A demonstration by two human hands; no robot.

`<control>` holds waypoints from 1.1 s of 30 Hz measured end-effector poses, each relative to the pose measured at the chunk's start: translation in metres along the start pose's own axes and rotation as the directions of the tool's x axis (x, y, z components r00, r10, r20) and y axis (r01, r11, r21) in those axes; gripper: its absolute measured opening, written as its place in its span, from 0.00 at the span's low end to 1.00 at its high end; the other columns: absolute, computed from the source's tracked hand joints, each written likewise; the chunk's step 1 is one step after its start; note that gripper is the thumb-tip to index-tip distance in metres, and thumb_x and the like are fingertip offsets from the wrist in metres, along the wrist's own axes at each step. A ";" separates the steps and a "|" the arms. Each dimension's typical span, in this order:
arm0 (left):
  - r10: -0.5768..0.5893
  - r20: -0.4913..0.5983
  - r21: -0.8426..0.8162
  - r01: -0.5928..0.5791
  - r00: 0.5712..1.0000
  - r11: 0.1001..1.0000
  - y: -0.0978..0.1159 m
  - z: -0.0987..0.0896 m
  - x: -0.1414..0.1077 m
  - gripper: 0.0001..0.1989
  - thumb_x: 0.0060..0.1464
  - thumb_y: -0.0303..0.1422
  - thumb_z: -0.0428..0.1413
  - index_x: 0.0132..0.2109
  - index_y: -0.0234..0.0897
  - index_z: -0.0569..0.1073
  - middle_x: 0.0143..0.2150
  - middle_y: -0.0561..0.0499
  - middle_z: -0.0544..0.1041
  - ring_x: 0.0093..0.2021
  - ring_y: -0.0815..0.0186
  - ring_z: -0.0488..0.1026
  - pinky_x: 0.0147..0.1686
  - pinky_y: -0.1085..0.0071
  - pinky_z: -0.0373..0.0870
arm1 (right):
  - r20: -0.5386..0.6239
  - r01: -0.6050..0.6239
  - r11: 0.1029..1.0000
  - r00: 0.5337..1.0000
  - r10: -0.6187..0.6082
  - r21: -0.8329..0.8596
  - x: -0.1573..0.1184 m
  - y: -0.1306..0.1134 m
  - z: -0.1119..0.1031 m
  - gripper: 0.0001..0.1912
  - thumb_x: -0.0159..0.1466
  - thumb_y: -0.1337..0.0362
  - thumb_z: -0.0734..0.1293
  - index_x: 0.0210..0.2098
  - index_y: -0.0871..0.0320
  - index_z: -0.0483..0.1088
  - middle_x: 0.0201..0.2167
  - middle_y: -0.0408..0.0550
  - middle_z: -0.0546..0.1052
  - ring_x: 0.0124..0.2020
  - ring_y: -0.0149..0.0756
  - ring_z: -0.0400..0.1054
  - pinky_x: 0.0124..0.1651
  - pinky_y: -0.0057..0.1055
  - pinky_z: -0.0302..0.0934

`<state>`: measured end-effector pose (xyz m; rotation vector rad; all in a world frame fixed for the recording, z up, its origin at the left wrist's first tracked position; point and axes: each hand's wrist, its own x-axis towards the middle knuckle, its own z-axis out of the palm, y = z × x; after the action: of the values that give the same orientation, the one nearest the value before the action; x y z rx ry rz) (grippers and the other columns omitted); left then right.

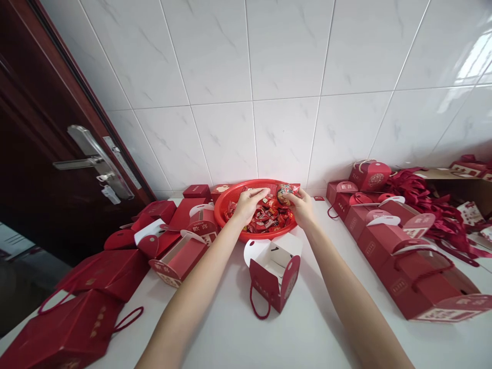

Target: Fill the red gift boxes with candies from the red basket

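Note:
A red plastic basket (pixel 220 206) with many red-wrapped candies (pixel 265 218) stands against the wall. Over its middle is my left hand (pixel 249 203), its fingers pinched together; what they hold, if anything, is too small to name. My right hand (pixel 302 206) grips a round wrapped snack (pixel 286 195) with a red packet edge, above the basket's right side. In front of the basket stands an open red box (pixel 265 281) with white inner walls, its flaps spread and a cord handle hanging down its front. A small dark mark shows inside it.
Several red boxes (pixel 115 271) stand on the left of the white table (pixel 230 328), near a dark door (pixel 34 128). A row of open red boxes (pixel 384 246) runs along the right, beside red ribbons (pixel 413 197) and a cardboard box (pixel 442 175). The tiled wall (pixel 284 123) is behind.

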<state>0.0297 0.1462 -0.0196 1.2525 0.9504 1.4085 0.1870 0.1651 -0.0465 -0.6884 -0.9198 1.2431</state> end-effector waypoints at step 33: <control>-0.619 0.337 0.930 -0.147 0.710 0.338 0.063 -0.051 -0.115 0.41 0.45 0.43 0.65 0.66 0.43 0.64 0.60 0.46 0.73 0.55 0.54 0.72 0.48 0.68 0.70 | 0.467 0.420 0.252 0.561 0.683 -0.872 -0.094 -0.065 0.025 0.28 0.54 0.65 0.72 0.54 0.54 0.69 0.36 0.46 0.77 0.34 0.38 0.70 0.29 0.28 0.59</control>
<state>-0.0336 0.0239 0.0082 2.0990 1.3827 -0.1150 0.1906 0.0588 0.0015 -1.2121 -2.7186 0.9928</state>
